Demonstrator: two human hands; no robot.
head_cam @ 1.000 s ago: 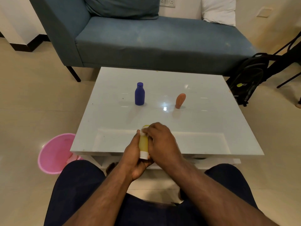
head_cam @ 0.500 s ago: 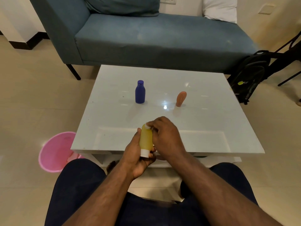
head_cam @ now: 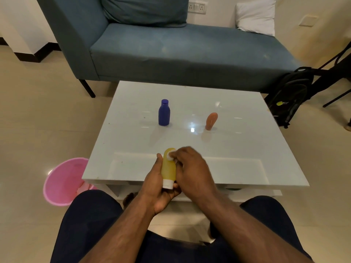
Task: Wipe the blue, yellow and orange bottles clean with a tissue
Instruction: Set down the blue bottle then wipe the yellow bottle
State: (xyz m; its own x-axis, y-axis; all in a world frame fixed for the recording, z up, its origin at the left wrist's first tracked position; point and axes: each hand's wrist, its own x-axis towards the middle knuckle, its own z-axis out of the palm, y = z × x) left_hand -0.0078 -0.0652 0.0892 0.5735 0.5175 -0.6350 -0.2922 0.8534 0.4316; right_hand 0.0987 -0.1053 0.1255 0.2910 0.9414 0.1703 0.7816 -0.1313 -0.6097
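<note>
My left hand (head_cam: 157,185) grips a yellow bottle (head_cam: 168,168) with a white cap pointing toward me, held over the near edge of the white table (head_cam: 237,149). My right hand (head_cam: 191,171) pinches a small white tissue (head_cam: 171,155) and presses it against the bottle's far end. A blue bottle (head_cam: 164,112) stands upright on the table's middle left. An orange bottle (head_cam: 211,121) stands on its cap to the right of it.
A pink bucket (head_cam: 64,181) sits on the floor left of the table. A blue sofa (head_cam: 171,46) lies behind the table. A black backpack (head_cam: 288,93) leans at the right. My knees in dark trousers are below the table edge.
My right hand with the tissue has slid from the bottle's side up to its far end, uncovering more of the yellow body. The left hand keeps its grip.
</note>
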